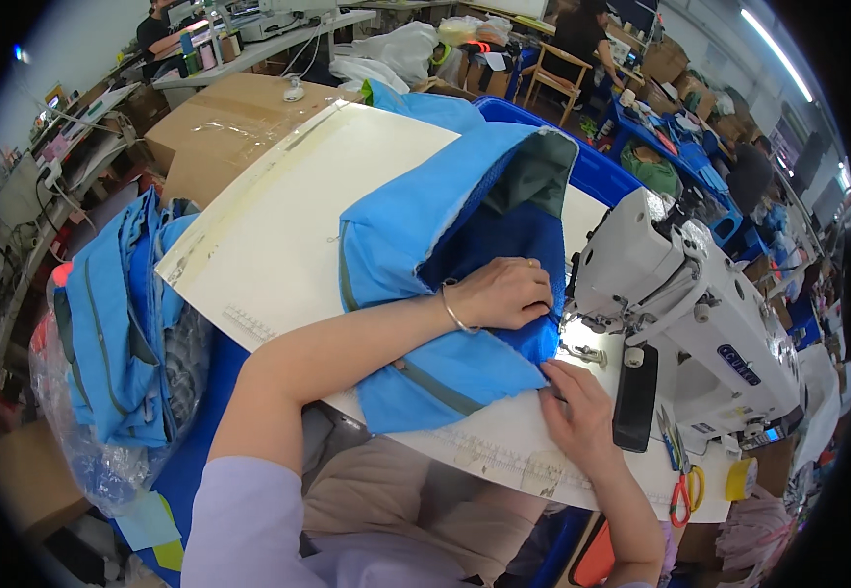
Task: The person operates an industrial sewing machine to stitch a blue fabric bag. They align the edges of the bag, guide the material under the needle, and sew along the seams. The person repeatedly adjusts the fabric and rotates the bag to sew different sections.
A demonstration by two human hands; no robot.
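Note:
A light blue fabric piece [396,255] with dark blue and grey-green lining and grey stripes lies opened up on the white sewing table [239,245], its right edge beside a white sewing machine [690,323]. My left hand [499,294], with a bracelet on the wrist, lies over the dark blue lining, fingers curled on the fabric near the needle area. My right hand [573,412] holds the light blue fabric's near corner with bent fingers, just below the presser foot. The fingertips of both hands are partly hidden in or against the cloth.
Scissors [681,485] and a yellow roll [739,480] lie at right. Light blue pieces [122,323] in plastic hang at left. A cardboard box [210,127] and blue bin [504,111] stand behind. Two other people [159,34] [582,49] are at benches farther back.

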